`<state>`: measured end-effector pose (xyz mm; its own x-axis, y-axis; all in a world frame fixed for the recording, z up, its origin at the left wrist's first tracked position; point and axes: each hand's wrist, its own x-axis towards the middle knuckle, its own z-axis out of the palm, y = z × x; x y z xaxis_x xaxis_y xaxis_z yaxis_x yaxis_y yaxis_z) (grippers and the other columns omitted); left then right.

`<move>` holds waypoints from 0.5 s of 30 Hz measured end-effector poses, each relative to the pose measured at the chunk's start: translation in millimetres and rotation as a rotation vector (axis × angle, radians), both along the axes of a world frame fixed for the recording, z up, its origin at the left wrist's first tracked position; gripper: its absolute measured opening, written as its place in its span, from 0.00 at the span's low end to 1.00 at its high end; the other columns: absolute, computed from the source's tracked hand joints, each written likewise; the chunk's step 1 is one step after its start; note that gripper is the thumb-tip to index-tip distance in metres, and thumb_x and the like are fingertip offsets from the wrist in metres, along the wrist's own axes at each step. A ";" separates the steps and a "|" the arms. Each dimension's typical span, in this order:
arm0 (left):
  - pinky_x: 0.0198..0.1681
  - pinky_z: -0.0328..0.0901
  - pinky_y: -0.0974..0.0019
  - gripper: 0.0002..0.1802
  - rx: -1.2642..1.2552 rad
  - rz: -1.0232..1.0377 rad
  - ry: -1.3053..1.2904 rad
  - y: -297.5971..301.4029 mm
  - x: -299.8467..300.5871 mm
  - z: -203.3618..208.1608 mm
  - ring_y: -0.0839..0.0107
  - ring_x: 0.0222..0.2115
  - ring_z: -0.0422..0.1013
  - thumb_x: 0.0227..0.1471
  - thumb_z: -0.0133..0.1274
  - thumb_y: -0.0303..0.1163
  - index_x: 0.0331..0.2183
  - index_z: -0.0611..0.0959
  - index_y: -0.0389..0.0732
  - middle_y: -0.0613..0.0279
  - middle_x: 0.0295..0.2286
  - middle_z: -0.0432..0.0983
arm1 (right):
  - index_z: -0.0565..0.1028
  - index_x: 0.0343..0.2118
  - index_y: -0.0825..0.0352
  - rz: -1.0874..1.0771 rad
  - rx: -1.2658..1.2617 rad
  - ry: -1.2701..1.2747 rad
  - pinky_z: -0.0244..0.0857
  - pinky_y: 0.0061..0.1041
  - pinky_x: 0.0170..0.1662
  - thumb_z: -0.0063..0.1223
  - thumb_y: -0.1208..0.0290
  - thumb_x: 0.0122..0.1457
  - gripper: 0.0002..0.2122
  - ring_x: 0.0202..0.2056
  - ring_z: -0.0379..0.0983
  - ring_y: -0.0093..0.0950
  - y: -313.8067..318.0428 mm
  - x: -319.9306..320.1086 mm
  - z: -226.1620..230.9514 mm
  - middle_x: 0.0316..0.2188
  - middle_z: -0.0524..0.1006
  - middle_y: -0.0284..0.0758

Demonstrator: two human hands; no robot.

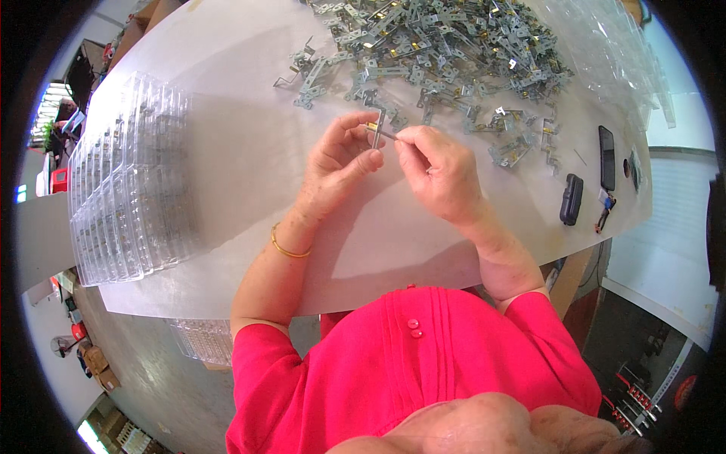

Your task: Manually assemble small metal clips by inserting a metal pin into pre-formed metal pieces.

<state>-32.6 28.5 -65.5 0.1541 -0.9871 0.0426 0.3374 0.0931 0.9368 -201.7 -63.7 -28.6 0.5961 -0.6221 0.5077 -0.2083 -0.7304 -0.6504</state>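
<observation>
Over the middle of the white table, my left hand [336,160] pinches a small flat metal bracket [379,123] between thumb and fingers, holding it roughly upright. A yellow brass-coloured piece [371,127] shows at the bracket's side. My right hand [445,172] is closed on a thin dark rod [387,136], whose far end meets the bracket; its exact kind is too small to tell. Just beyond both hands lies a large heap of similar metal brackets [454,53], with several strays along its near edge.
Stacked clear plastic trays [132,189] filled with small parts stand at the left of the table [249,181]. More clear plastic trays [605,57] lie far right. Near the right edge are a phone [606,157], a black case [572,200] and a small blue-and-black item [606,211].
</observation>
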 end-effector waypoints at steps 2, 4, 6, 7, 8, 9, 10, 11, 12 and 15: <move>0.42 0.68 0.72 0.28 -0.033 0.014 0.003 -0.7 -1.4 -2.5 0.76 0.38 0.70 0.57 0.57 0.22 0.58 0.70 0.40 0.64 0.40 0.74 | 0.74 0.32 0.64 0.052 -0.033 0.046 0.67 0.36 0.27 0.58 0.79 0.53 0.05 0.25 0.75 0.39 -0.3 -1.5 -1.5 0.24 0.76 0.38; 0.43 0.67 0.72 0.28 -0.067 0.027 0.006 -0.1 -2.5 -5.7 0.77 0.39 0.70 0.57 0.58 0.21 0.58 0.70 0.39 0.64 0.41 0.74 | 0.74 0.32 0.65 0.102 -0.066 0.091 0.67 0.36 0.27 0.58 0.79 0.53 0.05 0.25 0.75 0.40 0.9 -1.6 -3.0 0.24 0.75 0.38; 0.44 0.67 0.73 0.28 -0.057 0.031 -0.042 1.3 -3.8 -8.3 0.78 0.39 0.69 0.56 0.58 0.20 0.57 0.71 0.38 0.67 0.41 0.73 | 0.73 0.31 0.64 0.076 -0.033 0.067 0.66 0.37 0.28 0.58 0.79 0.53 0.05 0.26 0.74 0.40 3.2 -0.9 -4.4 0.23 0.75 0.38; 0.44 0.67 0.73 0.28 -0.056 0.031 -0.041 1.4 -5.1 -8.2 0.78 0.39 0.69 0.56 0.58 0.20 0.57 0.71 0.38 0.67 0.41 0.73 | 0.73 0.31 0.64 0.077 -0.033 0.069 0.66 0.37 0.28 0.58 0.79 0.53 0.05 0.26 0.74 0.40 3.1 -1.4 -3.4 0.23 0.75 0.38; 0.45 0.66 0.73 0.28 -0.049 0.022 -0.027 1.1 -7.0 -7.2 0.79 0.40 0.69 0.55 0.59 0.20 0.57 0.71 0.38 0.68 0.41 0.73 | 0.74 0.31 0.64 0.061 -0.007 0.059 0.66 0.37 0.28 0.58 0.79 0.53 0.05 0.26 0.74 0.40 2.6 -2.3 -1.7 0.24 0.75 0.38; 0.45 0.66 0.74 0.28 -0.044 0.010 -0.014 -0.5 -7.9 -6.0 0.80 0.40 0.69 0.55 0.59 0.19 0.57 0.72 0.38 0.68 0.41 0.73 | 0.74 0.32 0.64 0.042 0.016 0.048 0.66 0.37 0.28 0.58 0.79 0.53 0.05 0.27 0.74 0.40 1.1 -2.7 0.1 0.24 0.75 0.38; 0.45 0.66 0.74 0.28 -0.046 0.007 -0.012 -0.7 -8.5 -6.4 0.80 0.40 0.69 0.55 0.59 0.19 0.57 0.72 0.38 0.68 0.41 0.73 | 0.74 0.32 0.64 0.039 0.014 0.050 0.66 0.37 0.28 0.58 0.79 0.53 0.05 0.27 0.74 0.40 -0.1 -3.0 -1.8 0.24 0.75 0.38; 0.45 0.66 0.74 0.28 -0.050 0.016 -0.009 -0.3 -9.2 -7.3 0.79 0.40 0.69 0.55 0.59 0.19 0.57 0.72 0.38 0.68 0.41 0.73 | 0.74 0.32 0.64 0.090 -0.043 0.085 0.66 0.37 0.28 0.58 0.79 0.53 0.06 0.27 0.75 0.40 -1.4 -3.4 -5.7 0.24 0.75 0.38; 0.45 0.66 0.74 0.29 -0.051 0.029 -0.011 1.6 -8.6 -6.4 0.79 0.41 0.69 0.55 0.59 0.19 0.57 0.72 0.38 0.68 0.41 0.73 | 0.74 0.33 0.64 0.145 -0.098 0.114 0.67 0.37 0.29 0.58 0.79 0.53 0.06 0.28 0.75 0.40 -0.9 -2.8 -6.9 0.25 0.76 0.38; 0.45 0.66 0.73 0.28 -0.065 0.056 -0.068 3.1 -4.8 -7.3 0.79 0.40 0.70 0.54 0.59 0.19 0.57 0.72 0.38 0.68 0.40 0.74 | 0.74 0.33 0.64 0.059 0.001 0.027 0.66 0.37 0.28 0.58 0.79 0.54 0.06 0.27 0.75 0.41 -0.1 -0.7 -4.0 0.24 0.76 0.38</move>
<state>-37.4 31.6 -72.8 0.2032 -0.9720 0.1184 0.2654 0.1711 0.9488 -202.4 -63.8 -32.6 0.6450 -0.5860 0.4904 -0.1824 -0.7413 -0.6459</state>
